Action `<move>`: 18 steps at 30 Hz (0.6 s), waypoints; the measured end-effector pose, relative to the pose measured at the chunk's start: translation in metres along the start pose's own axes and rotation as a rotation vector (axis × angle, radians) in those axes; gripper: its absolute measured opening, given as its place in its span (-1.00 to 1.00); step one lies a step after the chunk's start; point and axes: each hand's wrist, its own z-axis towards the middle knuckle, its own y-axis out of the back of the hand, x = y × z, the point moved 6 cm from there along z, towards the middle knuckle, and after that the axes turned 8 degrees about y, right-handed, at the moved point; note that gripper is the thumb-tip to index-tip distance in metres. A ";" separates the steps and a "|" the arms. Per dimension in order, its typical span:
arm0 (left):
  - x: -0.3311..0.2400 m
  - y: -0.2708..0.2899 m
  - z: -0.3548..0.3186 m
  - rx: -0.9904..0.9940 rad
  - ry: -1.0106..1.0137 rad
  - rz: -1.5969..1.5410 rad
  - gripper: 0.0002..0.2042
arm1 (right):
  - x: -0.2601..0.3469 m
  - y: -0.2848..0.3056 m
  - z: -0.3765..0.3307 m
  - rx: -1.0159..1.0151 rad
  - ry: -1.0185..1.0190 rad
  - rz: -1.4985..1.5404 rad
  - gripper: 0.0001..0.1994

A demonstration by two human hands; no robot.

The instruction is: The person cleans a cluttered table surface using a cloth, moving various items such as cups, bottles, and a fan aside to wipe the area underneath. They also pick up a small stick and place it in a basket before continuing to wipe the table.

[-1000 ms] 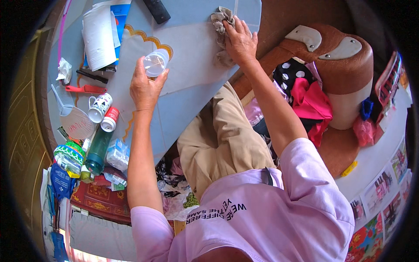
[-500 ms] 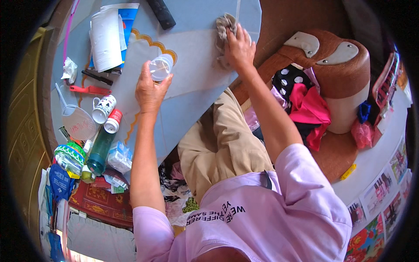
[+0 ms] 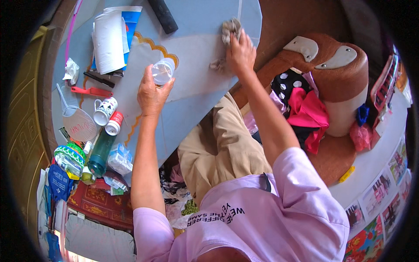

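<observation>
My left hand [image 3: 152, 97] is wrapped round a clear plastic cup [image 3: 162, 74], its thumb and fingers on either side. The cup is tilted, and thin pale sticks seem to show inside it. Farther to the right, my right hand [image 3: 241, 56] presses a crumpled grey-beige cloth [image 3: 230, 29] on the pale blue-grey tabletop [image 3: 192, 50], near its right edge. A bunched bit of similar cloth [image 3: 218, 65] shows beside the wrist; whether it joins the rest is hidden by the hand.
Papers [image 3: 108, 43], a red-handled tool [image 3: 92, 91], a patterned mug [image 3: 105, 111], a red-and-white container [image 3: 114, 123] and a green bottle [image 3: 101, 153] crowd the table's left side. A dark oblong object [image 3: 163, 16] lies at the back. Right of the table stands a brown seat [image 3: 336, 56] with clothes [image 3: 307, 109].
The cloth under my right hand has shifted slightly and is bunched more at the fingertips. My left hand still holds the cup in nearly the same place.
</observation>
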 end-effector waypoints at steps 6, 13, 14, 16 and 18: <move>0.004 0.000 -0.002 -0.007 0.020 -0.025 -0.38 | 0.013 -0.012 -0.081 0.253 0.000 0.030 -0.57; -0.001 -0.002 -0.001 -0.004 -0.020 -0.029 -0.37 | -0.013 -0.005 0.051 0.025 0.054 0.009 -0.59; -0.001 -0.003 -0.002 0.001 -0.019 -0.043 -0.37 | -0.016 -0.005 0.058 -0.015 0.033 0.030 -0.59; 0.001 -0.002 -0.003 0.021 0.022 -0.018 -0.37 | -0.005 -0.014 0.038 0.017 0.056 -0.019 -0.60; 0.002 0.001 -0.004 0.004 0.023 -0.021 -0.37 | 0.019 -0.021 -0.006 0.080 0.096 -0.039 -0.60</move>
